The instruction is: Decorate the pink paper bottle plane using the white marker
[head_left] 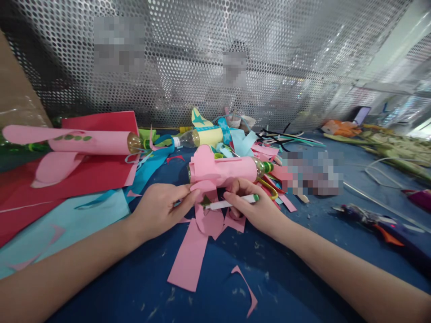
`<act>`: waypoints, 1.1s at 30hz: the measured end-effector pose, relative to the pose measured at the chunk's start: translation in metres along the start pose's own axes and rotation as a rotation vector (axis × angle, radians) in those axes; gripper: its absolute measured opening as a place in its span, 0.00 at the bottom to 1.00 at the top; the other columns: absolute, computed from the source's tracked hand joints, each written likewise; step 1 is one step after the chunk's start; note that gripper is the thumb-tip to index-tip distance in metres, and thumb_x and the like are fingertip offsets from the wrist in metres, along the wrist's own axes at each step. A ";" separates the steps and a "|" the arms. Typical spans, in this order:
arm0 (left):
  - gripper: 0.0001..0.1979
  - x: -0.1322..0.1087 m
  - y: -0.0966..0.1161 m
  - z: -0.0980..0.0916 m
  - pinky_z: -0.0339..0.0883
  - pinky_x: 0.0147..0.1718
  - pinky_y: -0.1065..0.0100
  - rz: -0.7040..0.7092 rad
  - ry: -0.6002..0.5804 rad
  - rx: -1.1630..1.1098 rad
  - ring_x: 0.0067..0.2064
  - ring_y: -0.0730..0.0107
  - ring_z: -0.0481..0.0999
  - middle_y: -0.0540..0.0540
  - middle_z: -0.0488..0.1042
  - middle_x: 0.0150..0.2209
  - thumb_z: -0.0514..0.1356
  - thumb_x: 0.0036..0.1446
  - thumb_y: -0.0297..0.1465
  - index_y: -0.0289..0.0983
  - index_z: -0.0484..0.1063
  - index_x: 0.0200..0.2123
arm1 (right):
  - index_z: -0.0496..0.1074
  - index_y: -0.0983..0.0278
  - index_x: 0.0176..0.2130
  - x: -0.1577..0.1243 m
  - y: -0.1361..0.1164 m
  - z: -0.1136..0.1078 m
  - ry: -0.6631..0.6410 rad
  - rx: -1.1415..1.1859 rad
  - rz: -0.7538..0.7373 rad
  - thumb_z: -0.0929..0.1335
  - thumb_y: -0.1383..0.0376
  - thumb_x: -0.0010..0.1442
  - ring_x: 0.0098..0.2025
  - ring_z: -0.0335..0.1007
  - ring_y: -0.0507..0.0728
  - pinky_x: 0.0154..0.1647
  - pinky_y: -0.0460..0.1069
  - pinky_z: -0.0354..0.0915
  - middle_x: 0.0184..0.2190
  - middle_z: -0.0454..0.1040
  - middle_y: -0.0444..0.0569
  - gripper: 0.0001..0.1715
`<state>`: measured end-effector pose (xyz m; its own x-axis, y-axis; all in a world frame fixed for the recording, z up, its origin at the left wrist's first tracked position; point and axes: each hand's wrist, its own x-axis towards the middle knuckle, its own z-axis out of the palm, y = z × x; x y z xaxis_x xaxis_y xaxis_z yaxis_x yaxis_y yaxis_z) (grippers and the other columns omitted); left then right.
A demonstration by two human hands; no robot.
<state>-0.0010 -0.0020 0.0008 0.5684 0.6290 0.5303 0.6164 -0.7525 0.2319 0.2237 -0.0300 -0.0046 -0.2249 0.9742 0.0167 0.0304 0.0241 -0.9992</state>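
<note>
A plastic bottle wrapped in pink paper [235, 170] lies on its side, its green cap to the right. One rounded pink paper wing [210, 222] spreads toward me and bears a green star shape, partly filled in. My right hand [251, 204] grips a white marker with a green end [218, 205], its tip at the star. At the wing's left edge, my left hand [168, 204] pinches the paper between thumb and fingers. Under the wing lies a pink paper strip [188, 260].
Another pink bottle plane [90, 142] rests on red paper [43, 188] at left. A yellow-wrapped bottle [205, 137] lies behind among paper scraps. A glue gun [387, 229] is at right, near a white cord. A perforated metal panel [188, 58] stands at the back.
</note>
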 end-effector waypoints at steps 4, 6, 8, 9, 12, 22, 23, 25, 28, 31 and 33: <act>0.26 0.000 -0.001 0.000 0.57 0.21 0.71 0.028 0.007 0.015 0.21 0.72 0.74 0.49 0.76 0.19 0.46 0.70 0.39 0.37 0.78 0.27 | 0.60 0.60 0.26 0.000 0.000 0.001 -0.007 -0.009 0.007 0.70 0.58 0.55 0.15 0.58 0.48 0.18 0.45 0.55 0.13 0.64 0.35 0.16; 0.26 0.000 0.000 0.000 0.58 0.21 0.72 0.016 -0.003 0.016 0.21 0.72 0.74 0.49 0.75 0.19 0.46 0.70 0.40 0.37 0.78 0.28 | 0.60 0.60 0.26 0.000 -0.001 0.001 0.000 -0.007 0.004 0.70 0.58 0.55 0.15 0.58 0.48 0.18 0.45 0.55 0.13 0.64 0.35 0.16; 0.26 0.000 0.001 -0.001 0.60 0.22 0.73 0.007 -0.010 0.015 0.21 0.72 0.73 0.49 0.75 0.19 0.46 0.70 0.40 0.37 0.78 0.28 | 0.60 0.60 0.26 -0.001 0.000 0.001 0.001 -0.005 0.003 0.70 0.58 0.55 0.15 0.57 0.48 0.18 0.44 0.55 0.12 0.63 0.35 0.16; 0.26 0.001 0.002 -0.002 0.60 0.22 0.73 0.006 -0.011 0.015 0.21 0.72 0.73 0.49 0.75 0.19 0.46 0.70 0.40 0.37 0.78 0.28 | 0.60 0.60 0.26 -0.001 0.000 0.000 0.000 -0.001 0.004 0.71 0.58 0.55 0.14 0.57 0.48 0.18 0.44 0.55 0.12 0.63 0.35 0.16; 0.26 0.001 0.002 -0.003 0.61 0.22 0.73 -0.002 -0.015 0.014 0.21 0.72 0.73 0.49 0.75 0.19 0.47 0.69 0.40 0.37 0.78 0.27 | 0.60 0.60 0.26 0.000 0.000 0.000 0.002 0.017 0.008 0.71 0.58 0.55 0.14 0.57 0.48 0.17 0.44 0.55 0.12 0.63 0.35 0.17; 0.26 0.002 0.003 -0.003 0.59 0.21 0.73 0.003 -0.019 0.015 0.21 0.72 0.73 0.49 0.74 0.18 0.46 0.69 0.40 0.37 0.77 0.27 | 0.59 0.60 0.26 0.000 0.003 -0.001 0.023 0.026 -0.013 0.70 0.57 0.55 0.14 0.57 0.48 0.17 0.44 0.56 0.13 0.63 0.35 0.17; 0.26 0.002 0.003 -0.003 0.59 0.21 0.73 0.005 -0.018 0.016 0.21 0.72 0.73 0.49 0.74 0.18 0.46 0.69 0.40 0.37 0.77 0.27 | 0.59 0.60 0.26 0.000 0.003 -0.001 0.027 0.021 -0.014 0.70 0.57 0.55 0.14 0.58 0.48 0.17 0.44 0.56 0.13 0.63 0.35 0.17; 0.26 0.002 0.002 -0.003 0.60 0.21 0.73 0.004 -0.018 0.014 0.21 0.72 0.73 0.49 0.74 0.19 0.46 0.70 0.40 0.37 0.77 0.27 | 0.60 0.60 0.26 -0.001 0.003 -0.002 0.023 0.001 -0.010 0.70 0.56 0.56 0.15 0.58 0.48 0.17 0.44 0.56 0.13 0.63 0.35 0.17; 0.26 0.001 0.002 -0.002 0.60 0.22 0.73 -0.001 -0.020 0.013 0.21 0.72 0.73 0.49 0.74 0.19 0.46 0.70 0.40 0.37 0.77 0.27 | 0.60 0.60 0.27 0.000 0.003 -0.002 0.018 0.008 -0.013 0.70 0.56 0.56 0.14 0.57 0.48 0.17 0.45 0.56 0.13 0.63 0.35 0.18; 0.26 0.001 0.001 -0.001 0.58 0.21 0.72 0.015 -0.004 0.014 0.21 0.72 0.73 0.50 0.74 0.18 0.47 0.70 0.39 0.37 0.77 0.27 | 0.60 0.59 0.26 0.000 0.004 -0.002 0.023 0.012 -0.015 0.71 0.55 0.55 0.14 0.58 0.48 0.17 0.45 0.57 0.13 0.63 0.34 0.18; 0.25 0.001 0.000 -0.001 0.56 0.20 0.72 0.029 0.009 0.011 0.20 0.72 0.73 0.50 0.74 0.18 0.47 0.70 0.38 0.36 0.77 0.27 | 0.60 0.60 0.26 0.000 0.003 -0.002 0.022 0.004 -0.012 0.71 0.55 0.55 0.14 0.58 0.48 0.17 0.45 0.57 0.13 0.63 0.35 0.18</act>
<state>-0.0011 -0.0019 0.0018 0.5813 0.6047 0.5444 0.6055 -0.7685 0.2070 0.2255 -0.0295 -0.0079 -0.2041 0.9785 0.0290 0.0243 0.0346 -0.9991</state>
